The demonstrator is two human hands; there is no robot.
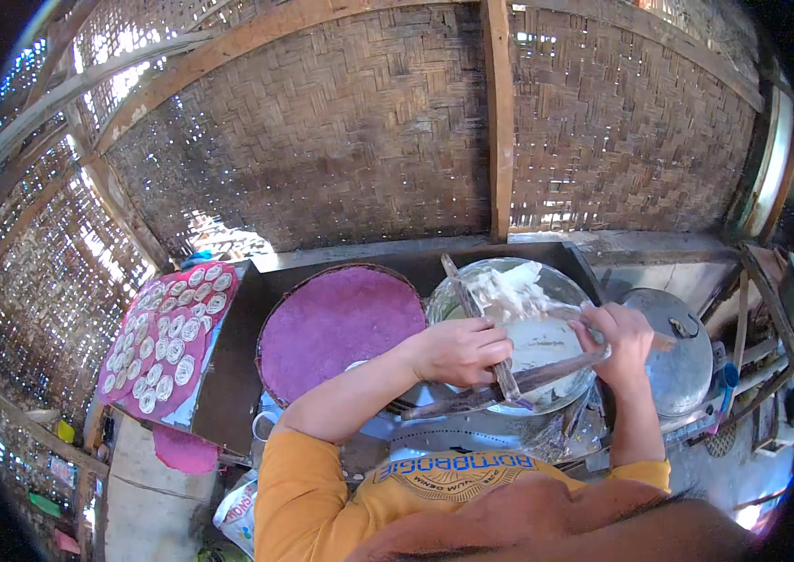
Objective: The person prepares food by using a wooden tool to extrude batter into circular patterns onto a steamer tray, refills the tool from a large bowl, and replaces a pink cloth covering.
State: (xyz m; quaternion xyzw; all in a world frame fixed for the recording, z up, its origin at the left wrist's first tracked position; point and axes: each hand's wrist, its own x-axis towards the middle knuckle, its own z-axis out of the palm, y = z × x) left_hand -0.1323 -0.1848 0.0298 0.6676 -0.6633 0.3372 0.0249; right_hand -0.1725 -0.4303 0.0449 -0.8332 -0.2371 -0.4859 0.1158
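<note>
A wide round basin (pixel 567 391) with white paste (pixel 514 286) in it stands in front of me. Wooden sticks lie across its top. My left hand (pixel 464 352) is closed around one wooden stick (pixel 458 274), which slants over the basin's left side. Above the basin's right side, my right hand (pixel 620 335) has its fingers bent and pinched at the end of something pale and translucent, whose kind I cannot make out. A second, darker stick (pixel 547 375) runs crosswise below the hands.
Left of the basin is a round tray covered with purple cloth (pixel 341 314). Farther left, many white coiled rounds (pixel 172 349) lie on a pink-purple sheet. A lidded metal pot (pixel 664 351) stands to the right. A woven bamboo wall (pixel 341 140) closes off the back.
</note>
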